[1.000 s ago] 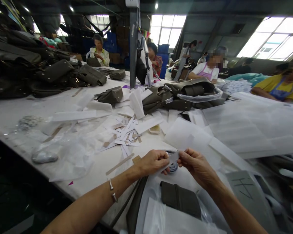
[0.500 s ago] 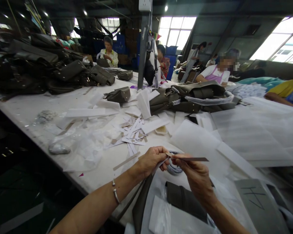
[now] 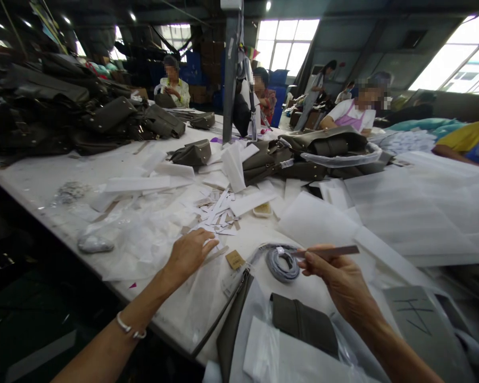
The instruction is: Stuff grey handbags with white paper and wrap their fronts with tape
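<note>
The 2 hands, together on a strip half a second ago, are now well apart. The left hand (image 3: 193, 249) is over by the near edge of the paper scraps (image 3: 223, 215), its fingers loosely bent. From where I stand I can't tell whether a bit of paper is pinched in it. Left of that hand lies crumpled clear plastic (image 3: 139, 239).

Just right of the left hand, a small tan card (image 3: 234, 259) lies on the table, in plain view now that the left arm no longer crosses it. Further right, the grey coil (image 3: 283, 271) lies between the 2 hands, much nearer the right one, and it too shows far more fully. A small white tab (image 3: 280, 250) sits at its top.

The right hand (image 3: 323, 266) keeps hold of the brown strip (image 3: 345, 250), pinched between thumb and fingers, 1 end sticking out to the right and the other pointing at the coil; I can't tell if they touch. So the strip seems to be in the right hand's care alone, with the shared handling paused. Below and left of the right hand lies a dark folded bag (image 3: 303, 322).
</note>
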A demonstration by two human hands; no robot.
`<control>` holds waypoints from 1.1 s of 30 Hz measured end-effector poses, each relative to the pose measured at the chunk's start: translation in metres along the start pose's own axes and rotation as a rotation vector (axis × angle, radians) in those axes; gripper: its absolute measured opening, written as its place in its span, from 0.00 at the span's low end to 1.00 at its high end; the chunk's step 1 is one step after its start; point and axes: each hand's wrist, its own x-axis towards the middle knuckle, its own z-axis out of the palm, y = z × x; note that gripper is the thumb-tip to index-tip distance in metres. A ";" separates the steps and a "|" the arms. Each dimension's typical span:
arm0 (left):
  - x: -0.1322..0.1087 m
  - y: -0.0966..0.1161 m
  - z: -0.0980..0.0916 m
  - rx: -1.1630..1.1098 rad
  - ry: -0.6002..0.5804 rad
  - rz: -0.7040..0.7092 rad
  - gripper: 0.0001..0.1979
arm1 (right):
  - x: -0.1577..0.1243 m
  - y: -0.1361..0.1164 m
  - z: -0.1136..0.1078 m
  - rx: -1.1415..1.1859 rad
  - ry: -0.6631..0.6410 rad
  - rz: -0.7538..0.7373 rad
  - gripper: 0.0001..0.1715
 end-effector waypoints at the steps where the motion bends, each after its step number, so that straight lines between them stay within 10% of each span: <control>1: 0.004 0.012 0.005 0.012 -0.002 0.068 0.12 | 0.002 0.005 0.002 -0.040 -0.028 0.001 0.21; 10: 0.058 0.118 0.077 0.009 -0.200 0.377 0.17 | 0.009 0.016 0.005 -0.079 -0.021 0.171 0.34; 16: 0.074 0.133 0.104 0.046 -0.245 0.361 0.11 | 0.012 0.030 -0.010 -0.480 -0.048 -0.176 0.21; 23: 0.081 0.125 0.100 0.012 -0.223 0.363 0.09 | 0.013 0.044 -0.017 -0.862 -0.182 -0.623 0.04; 33: 0.060 0.142 0.071 -0.118 -0.146 0.401 0.10 | 0.037 0.046 0.001 -1.294 -0.105 -1.058 0.11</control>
